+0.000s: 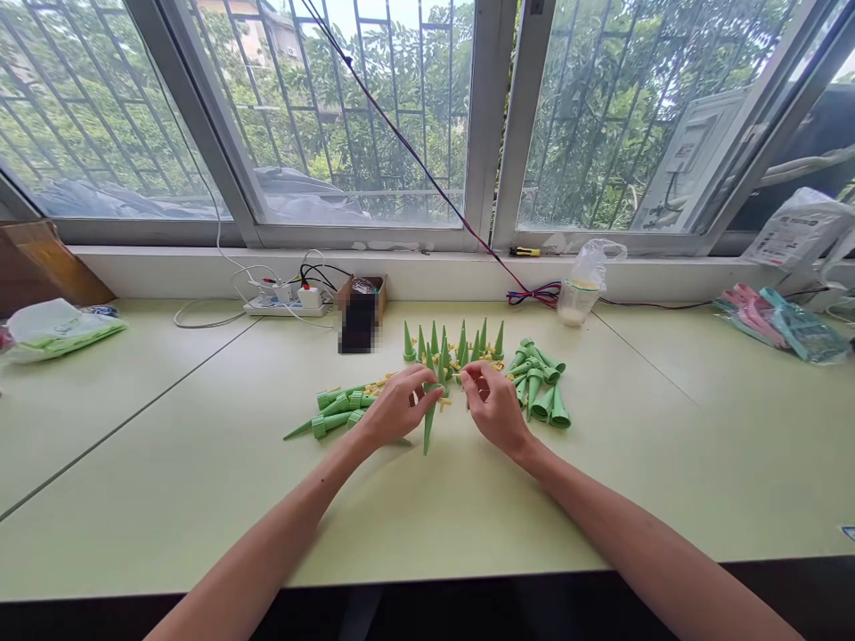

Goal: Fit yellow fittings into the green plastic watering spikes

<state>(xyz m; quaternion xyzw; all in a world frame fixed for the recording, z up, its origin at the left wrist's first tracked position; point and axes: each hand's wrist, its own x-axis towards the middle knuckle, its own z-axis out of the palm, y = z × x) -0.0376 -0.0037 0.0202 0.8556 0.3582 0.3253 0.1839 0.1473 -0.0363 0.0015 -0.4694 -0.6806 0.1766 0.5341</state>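
My left hand (399, 406) is closed on a green plastic watering spike (428, 429), whose pointed end faces down and toward me. My right hand (495, 408) pinches a small yellow piece (458, 377) close to it; the fingers partly hide its shape. Behind both hands, several green spikes (409, 343) stand point up, with small yellow pieces (495, 363) scattered among them. A pile of long green spikes with caps (334, 418) lies beside my left hand. More green cone-shaped pieces (542, 392) are heaped beyond my right hand, some with open ends toward me.
Along the window sill side of the pale table (427, 534) are a power strip (284, 307) with cables, a small cardboard box (380, 298) and a plastic cup in a bag (578, 298). Plastic packets (781, 320) lie far right, a green-white bag (63, 329) far left.
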